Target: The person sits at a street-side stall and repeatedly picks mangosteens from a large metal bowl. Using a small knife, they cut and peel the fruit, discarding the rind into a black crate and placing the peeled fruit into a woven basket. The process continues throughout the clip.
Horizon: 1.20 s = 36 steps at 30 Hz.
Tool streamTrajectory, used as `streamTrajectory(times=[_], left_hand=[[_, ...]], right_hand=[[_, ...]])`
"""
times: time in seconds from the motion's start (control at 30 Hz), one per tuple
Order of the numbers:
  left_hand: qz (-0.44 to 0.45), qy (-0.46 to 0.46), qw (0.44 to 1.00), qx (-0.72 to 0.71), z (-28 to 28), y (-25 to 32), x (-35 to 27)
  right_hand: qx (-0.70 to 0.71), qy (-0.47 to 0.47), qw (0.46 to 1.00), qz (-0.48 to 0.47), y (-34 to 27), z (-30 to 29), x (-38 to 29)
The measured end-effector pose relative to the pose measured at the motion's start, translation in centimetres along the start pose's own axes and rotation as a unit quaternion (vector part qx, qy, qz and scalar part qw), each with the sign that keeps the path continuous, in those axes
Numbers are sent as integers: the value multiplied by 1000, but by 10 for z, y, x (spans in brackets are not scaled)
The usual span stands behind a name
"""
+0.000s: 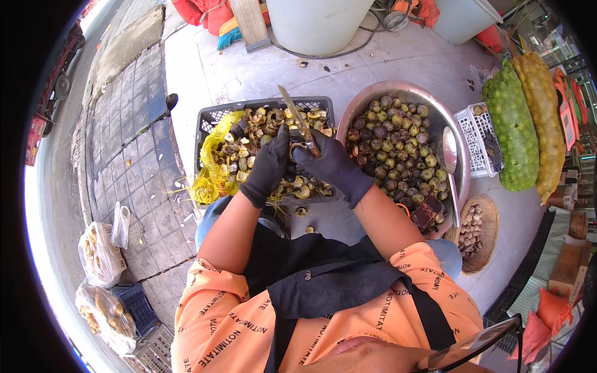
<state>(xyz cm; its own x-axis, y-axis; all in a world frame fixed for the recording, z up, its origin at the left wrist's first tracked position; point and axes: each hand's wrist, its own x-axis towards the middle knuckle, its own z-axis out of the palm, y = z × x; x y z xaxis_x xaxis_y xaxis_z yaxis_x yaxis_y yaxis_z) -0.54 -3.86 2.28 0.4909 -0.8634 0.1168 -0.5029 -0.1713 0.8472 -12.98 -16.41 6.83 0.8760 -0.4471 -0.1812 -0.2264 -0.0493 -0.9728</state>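
Observation:
Both hands wear dark gloves and meet above a black plastic crate (268, 100) filled with cut peels and husks. My right hand (329, 161) is closed around the handle of a knife (295, 112), whose long, stained blade points up and to the left. My left hand (270, 165) is bent close against it, around a small roundish piece largely hidden between the gloves. Yellow netting (217, 149) lies over the crate's left side. To the right, a large metal basin (459, 140) holds many round green and purplish-brown fruits (396, 140), with a metal ladle (448, 151) and a phone (426, 213).
A woven basket (487, 233) of small brownish pieces and a white plastic basket (471, 140) flank the basin. Green (512, 130) and yellow (538, 121) net sacks stand at right. A large pale bucket (317, 28) is ahead; bagged goods (100, 252) lie at left.

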Motion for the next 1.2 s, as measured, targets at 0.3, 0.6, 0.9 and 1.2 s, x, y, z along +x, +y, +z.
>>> streamTrajectory(times=[0.3, 0.6, 0.9, 1.2], left_hand=[[-13, 27, 994, -105, 6, 7, 9], [-51, -83, 951, -294, 7, 21, 6], [13, -145, 989, 10, -18, 35, 4], [79, 91, 991, 60, 6, -8, 12]], right_hand=[[540, -2, 836, 97, 38, -36, -1], [267, 60, 962, 2, 33, -21, -1], [76, -66, 992, -75, 15, -10, -4], [113, 208, 967, -94, 12, -16, 6]])
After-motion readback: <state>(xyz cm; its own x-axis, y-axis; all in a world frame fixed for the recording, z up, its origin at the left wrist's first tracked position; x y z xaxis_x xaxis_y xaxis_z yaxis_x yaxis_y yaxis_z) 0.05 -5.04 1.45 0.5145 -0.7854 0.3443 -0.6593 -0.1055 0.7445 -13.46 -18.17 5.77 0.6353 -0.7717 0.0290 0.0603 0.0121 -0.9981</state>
